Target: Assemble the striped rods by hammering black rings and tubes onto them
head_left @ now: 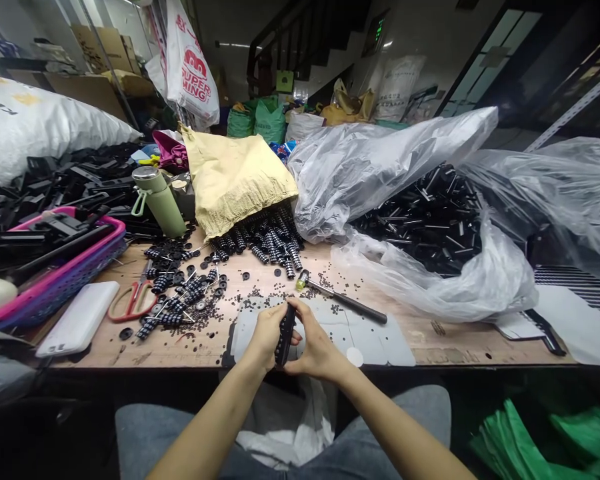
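Note:
Between my two hands, at the table's front edge, a narrow black plastic part (285,335) with a row of small bumps stands on end. My left hand (266,337) wraps its fingers around the left side. On the other side, my right hand (316,343) grips it at top and bottom between fingers and thumb. Under them lies a grey sheet (380,343) on the wooden table. Just beyond, a small hammer (357,307) with a yellow-green tip rests with its dark handle toward the right. Small black ringlike bits (253,297) are scattered around the sheet.
Left are black-and-white ribbed rollers (173,310), red-handled scissors (130,303), a white flat case (77,320), a pink basket (115,230) and a green flask (163,207). A yellow sack (240,177) spills rollers behind. Clear plastic (445,300) surrounds black parts (430,220) at right.

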Demonstrator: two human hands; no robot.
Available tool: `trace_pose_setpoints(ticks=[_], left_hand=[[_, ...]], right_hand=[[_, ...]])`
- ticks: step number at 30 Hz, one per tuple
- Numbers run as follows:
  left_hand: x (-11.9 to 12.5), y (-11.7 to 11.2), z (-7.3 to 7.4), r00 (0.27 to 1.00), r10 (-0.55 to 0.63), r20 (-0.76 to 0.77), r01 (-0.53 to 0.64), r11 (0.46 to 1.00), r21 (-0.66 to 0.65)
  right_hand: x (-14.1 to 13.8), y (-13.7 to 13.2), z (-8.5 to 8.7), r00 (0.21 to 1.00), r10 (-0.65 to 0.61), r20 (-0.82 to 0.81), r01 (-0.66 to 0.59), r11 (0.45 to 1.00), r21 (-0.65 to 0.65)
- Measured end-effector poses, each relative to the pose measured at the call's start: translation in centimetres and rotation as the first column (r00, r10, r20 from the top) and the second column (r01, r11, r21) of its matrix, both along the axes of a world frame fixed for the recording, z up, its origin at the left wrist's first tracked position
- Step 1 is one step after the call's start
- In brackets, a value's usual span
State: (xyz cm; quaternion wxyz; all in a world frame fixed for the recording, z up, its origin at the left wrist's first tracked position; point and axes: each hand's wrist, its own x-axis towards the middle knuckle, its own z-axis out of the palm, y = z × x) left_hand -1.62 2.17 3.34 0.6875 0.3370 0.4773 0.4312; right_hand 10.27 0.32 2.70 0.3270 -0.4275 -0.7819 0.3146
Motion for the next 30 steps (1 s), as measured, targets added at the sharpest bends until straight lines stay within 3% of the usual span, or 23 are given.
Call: trace_pose_setpoints(ticks=[2, 3, 5, 6, 9, 11, 13, 15, 17, 20, 22, 24, 27, 30], left_hand=[[0.0, -0.1, -1.2, 0.972, 0.018, -0.233, 0.032, 0.977, 0.21], [0.0, -0.3, -1.9, 0.924, 0.059, -0.379, 0.082, 0.934, 0.347], [-0.3, -0.6, -3.5, 0.753, 0.184, -0.631, 0.269, 0.79, 0.55], [-0.5, -0.7, -4.2, 0.658, 0.236, -0.715, 0.384, 0.712, 0.588], [-1.4, -0.8, -5.7, 0.441, 0.318, -0.839, 0.67, 0.505, 0.544], [-2.0, -0.8, -5.7, 0.345, 0.358, -0.868, 0.785, 0.396, 0.475], [-2.3, -0.7, -5.2, 0.268, 0.404, -0.875, 0.842, 0.343, 0.417], [-2.4, -0.6, -4.5, 0.207, 0.438, -0.875, 0.865, 0.337, 0.373], [-2.4, -0.7, -4.1, 0.17, 0.458, -0.873, 0.868, 0.349, 0.352], [-2.3, -0.8, -3.9, 0.159, 0.473, -0.866, 0.859, 0.366, 0.357], [-2.2, -0.9, -3.9, 0.159, 0.476, -0.865, 0.854, 0.374, 0.363], [-2.1, -1.0, -4.1, 0.144, 0.47, -0.871, 0.853, 0.387, 0.35], [-1.3, -1.6, -4.4, 0.093, 0.467, -0.879, 0.849, 0.423, 0.315], [0.1, -2.6, -5.0, 0.091, 0.472, -0.877, 0.838, 0.439, 0.324]], right_hand=[[-0.4, 0.0, -1.2, 0.995, -0.097, 0.038, 0.097, 0.995, 0.017], [-0.5, 0.0, -1.8, 0.986, -0.152, 0.066, 0.15, 0.988, 0.034], [-0.1, 0.2, -2.8, 0.967, -0.215, 0.139, 0.207, 0.976, 0.069], [0.4, 0.5, -3.1, 0.96, -0.207, 0.186, 0.195, 0.977, 0.08], [3.3, 2.1, -3.1, 0.9, -0.247, 0.359, 0.212, 0.968, 0.135], [5.6, 3.7, -2.5, 0.755, -0.426, 0.498, 0.364, 0.904, 0.222], [7.5, 5.0, -1.8, 0.593, -0.529, 0.607, 0.465, 0.84, 0.278], [8.5, 5.4, -1.0, 0.538, -0.517, 0.666, 0.472, 0.839, 0.27], [8.7, 4.3, -0.2, 0.584, -0.478, 0.656, 0.492, 0.851, 0.182], [8.3, 0.3, 0.7, 0.704, -0.477, 0.526, 0.561, 0.828, 0.001], [8.1, -2.9, 0.6, 0.737, -0.526, 0.425, 0.589, 0.808, -0.022], [7.9, -5.4, 0.1, 0.742, -0.506, 0.44, 0.584, 0.81, -0.054], [7.5, -7.0, 0.0, 0.763, -0.417, 0.494, 0.54, 0.831, -0.133], [6.2, -7.1, 1.8, 0.813, -0.453, 0.366, 0.525, 0.842, -0.124]])
